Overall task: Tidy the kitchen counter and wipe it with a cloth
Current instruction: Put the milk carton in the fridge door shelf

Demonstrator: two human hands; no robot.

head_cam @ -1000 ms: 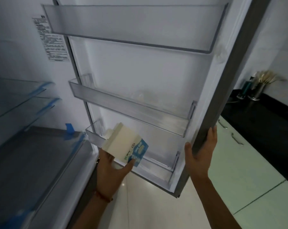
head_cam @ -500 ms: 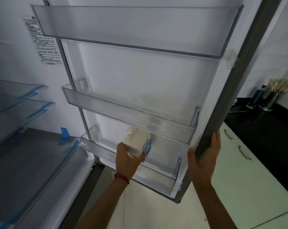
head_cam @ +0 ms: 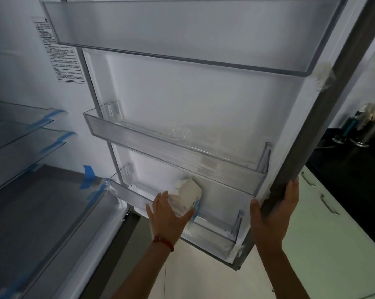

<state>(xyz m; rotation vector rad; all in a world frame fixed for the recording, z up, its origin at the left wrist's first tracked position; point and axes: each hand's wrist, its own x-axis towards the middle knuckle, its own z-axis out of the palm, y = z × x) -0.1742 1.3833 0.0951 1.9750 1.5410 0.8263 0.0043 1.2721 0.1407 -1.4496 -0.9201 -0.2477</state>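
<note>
Carton point(head_cam: 187, 196): white, upright, slightly tilted, top toward door's inner wall, in lowest door bin point(head_cam: 208, 234)
Left hand point(head_cam: 168, 216): grip wrapped around carton
Right hand point(head_cam: 272, 214): grip on fridge door edge point(head_cam: 324, 117)
Counter point(head_cam: 354, 169): black, right; utensil holder point(head_cam: 367, 131)

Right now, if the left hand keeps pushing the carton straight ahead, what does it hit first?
Probably the door's white inner liner behind the bottom door bin. The left hand has its grip on the carton, already over that bin and under the middle bin. Depth is unclear.
</note>
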